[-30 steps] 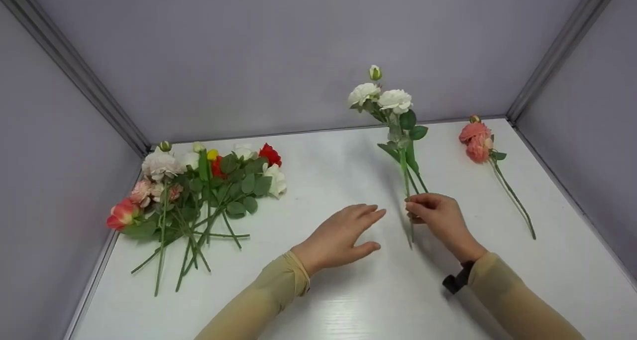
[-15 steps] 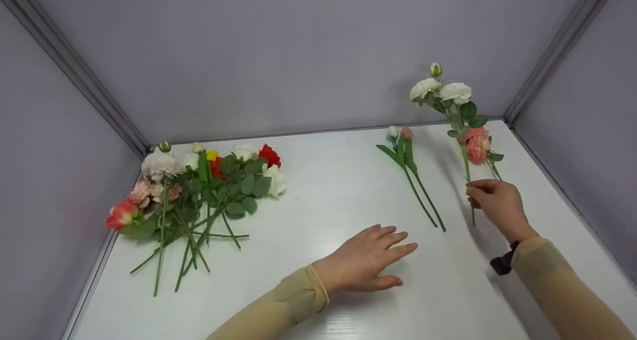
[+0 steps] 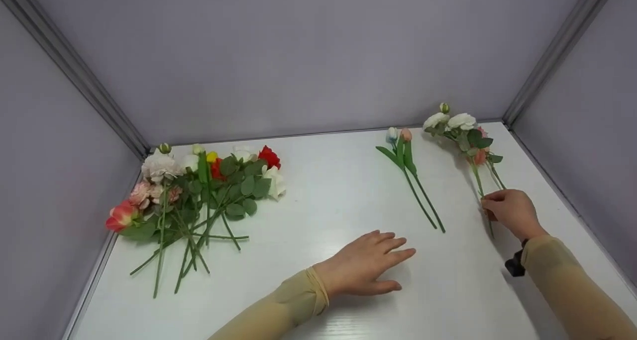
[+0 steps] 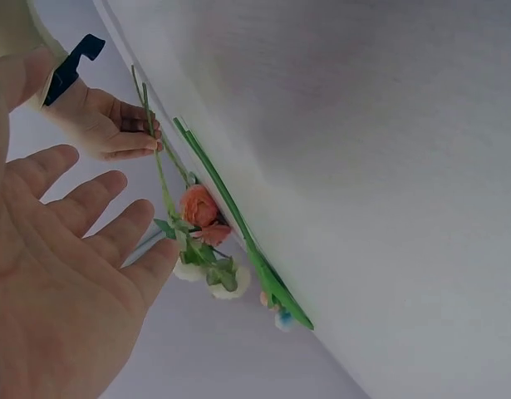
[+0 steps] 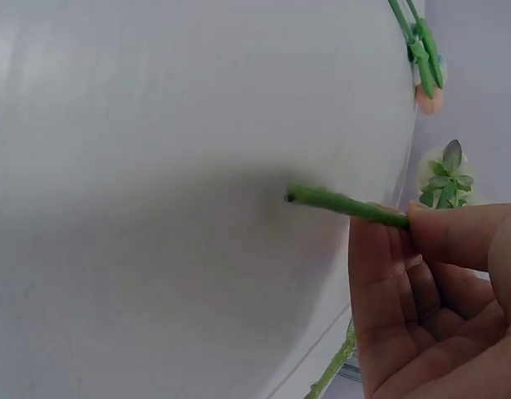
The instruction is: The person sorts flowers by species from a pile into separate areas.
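My right hand (image 3: 512, 211) pinches the green stem of a white flower spray (image 3: 462, 122) near its lower end; in the right wrist view thumb and fingertips close round that stem (image 5: 334, 202). The white blooms lean over the pink flower (image 3: 480, 156) at the right and hide most of it. My left hand (image 3: 368, 265) hovers over the front middle of the table, palm down with fingers spread, holding nothing. Between the hands and farther back lie two tulips (image 3: 417, 180), one pale blue and one peach, side by side.
At the left of the white table (image 3: 323, 190) lies a pile of mixed flowers (image 3: 209, 190), red, white, pink and yellow, with crossed stems pointing frontward. Grey panels (image 3: 318, 56) wall the table at the back and both sides.
My right hand has carried the white flower spray rightward from beside the tulips and lowered it over the pink flower. My left hand has drifted right and toward the front, fingers spreading.
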### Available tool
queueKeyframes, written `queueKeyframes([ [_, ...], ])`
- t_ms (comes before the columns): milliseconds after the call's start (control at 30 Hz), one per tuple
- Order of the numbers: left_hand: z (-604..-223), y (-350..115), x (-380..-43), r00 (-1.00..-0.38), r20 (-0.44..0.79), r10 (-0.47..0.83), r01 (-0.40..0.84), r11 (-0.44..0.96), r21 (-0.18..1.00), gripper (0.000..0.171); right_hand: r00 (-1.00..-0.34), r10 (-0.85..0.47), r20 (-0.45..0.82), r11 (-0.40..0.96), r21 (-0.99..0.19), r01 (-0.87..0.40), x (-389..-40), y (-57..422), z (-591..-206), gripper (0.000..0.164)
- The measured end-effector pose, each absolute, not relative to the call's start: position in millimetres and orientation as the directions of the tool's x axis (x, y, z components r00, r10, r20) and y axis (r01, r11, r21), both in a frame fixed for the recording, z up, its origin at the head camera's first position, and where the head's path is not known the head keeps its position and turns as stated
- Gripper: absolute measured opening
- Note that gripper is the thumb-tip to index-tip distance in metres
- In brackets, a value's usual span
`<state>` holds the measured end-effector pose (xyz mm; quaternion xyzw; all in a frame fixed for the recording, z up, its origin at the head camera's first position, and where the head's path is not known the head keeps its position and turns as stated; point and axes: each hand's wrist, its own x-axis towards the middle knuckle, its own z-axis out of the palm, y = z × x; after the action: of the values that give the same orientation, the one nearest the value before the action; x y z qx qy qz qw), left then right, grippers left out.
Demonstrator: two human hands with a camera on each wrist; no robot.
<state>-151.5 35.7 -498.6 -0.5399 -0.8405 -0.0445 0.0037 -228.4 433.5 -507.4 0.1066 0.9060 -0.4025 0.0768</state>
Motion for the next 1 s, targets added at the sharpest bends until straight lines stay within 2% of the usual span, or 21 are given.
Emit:
queueKeyframes([
  [167,-501.5,34.9,-151.7,-0.410,0.051,0.911,0.910,0.405,0.087,0.071,-0.952,0.140,-0.272,0.688,-0.665,0.292,-230.1,436.9,-509.4,0.041],
  [467,-501.9,33.5,-151.9,-0.409,0.029,0.912,0.906,0.403,0.131,0.069,-0.964,0.145,-0.222,0.721,-0.644,0.256,-227.2,451.2,-507.9,0.040],
  [867,-504.2,34.4,-153.3,-0.421,0.011,0.907,0.902,0.417,0.115,0.069,-0.985,0.173,-0.019,0.843,-0.514,0.158,-224.0,463.2,-514.8,0.028],
  [1000,-505.7,33.1,-154.8,-0.427,0.013,0.904,0.899,0.422,0.119,0.069,-0.985,0.170,0.012,0.857,-0.496,0.141,-223.8,465.2,-516.2,0.027],
])
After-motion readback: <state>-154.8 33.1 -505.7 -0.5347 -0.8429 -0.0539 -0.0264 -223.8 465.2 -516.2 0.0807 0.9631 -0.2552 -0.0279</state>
